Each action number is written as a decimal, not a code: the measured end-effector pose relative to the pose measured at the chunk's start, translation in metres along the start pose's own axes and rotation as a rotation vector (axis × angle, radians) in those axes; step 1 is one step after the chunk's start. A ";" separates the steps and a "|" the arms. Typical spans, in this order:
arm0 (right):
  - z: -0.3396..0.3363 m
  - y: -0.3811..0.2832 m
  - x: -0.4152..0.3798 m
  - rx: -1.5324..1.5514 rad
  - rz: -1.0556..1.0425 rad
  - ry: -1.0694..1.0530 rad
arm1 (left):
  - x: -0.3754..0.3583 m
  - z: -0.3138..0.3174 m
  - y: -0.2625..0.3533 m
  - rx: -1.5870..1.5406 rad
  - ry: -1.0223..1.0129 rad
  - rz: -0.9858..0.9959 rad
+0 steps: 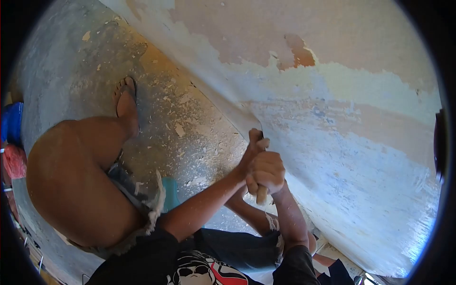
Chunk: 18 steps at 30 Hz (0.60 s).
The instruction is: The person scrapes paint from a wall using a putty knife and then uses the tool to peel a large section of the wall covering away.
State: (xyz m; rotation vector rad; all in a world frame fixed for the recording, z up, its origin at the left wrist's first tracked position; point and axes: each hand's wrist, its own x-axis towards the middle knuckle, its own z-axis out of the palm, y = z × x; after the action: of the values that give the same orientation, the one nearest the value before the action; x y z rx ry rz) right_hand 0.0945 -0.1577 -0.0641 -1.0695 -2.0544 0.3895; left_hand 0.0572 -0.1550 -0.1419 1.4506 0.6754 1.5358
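Observation:
Both hands are closed around one scraper with a pale, rounded handle (261, 194), whose lower end sticks out below the fingers. My left hand (251, 153) is the farther one, gripping near the blade end with its fingers toward the wall. Just behind it, my right hand (268, 172) wraps the handle. A small dark bit of the blade (260, 135) shows at the wall's foot; the rest is hidden by the fingers. The wall (323, 128) has patchy, scraped paint in white, pale green and beige, with a brown-orange patch higher up.
Pale flakes and dust lie over the grey concrete floor (180, 130) along the wall. My bent leg (80, 175) and sandalled foot (126, 92) are on the left. A teal object (169, 194) is partly behind my forearm. Blue (12, 122) and red (14, 161) items stand at the left edge.

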 end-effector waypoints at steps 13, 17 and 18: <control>-0.003 0.006 -0.003 -0.081 -0.072 0.049 | -0.027 -0.018 -0.025 -0.153 -0.233 -0.223; 0.007 -0.020 0.021 -0.065 -0.123 0.078 | -0.016 -0.013 -0.021 -0.159 -0.112 -0.227; 0.001 -0.022 0.018 0.041 -0.147 0.070 | 0.010 -0.018 -0.002 0.035 -0.036 0.090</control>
State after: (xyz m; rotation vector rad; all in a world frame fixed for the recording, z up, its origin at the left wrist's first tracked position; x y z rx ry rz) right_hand 0.0752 -0.1569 -0.0429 -0.8886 -2.0392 0.3135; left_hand 0.0409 -0.1424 -0.1417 1.5495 0.6258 1.5702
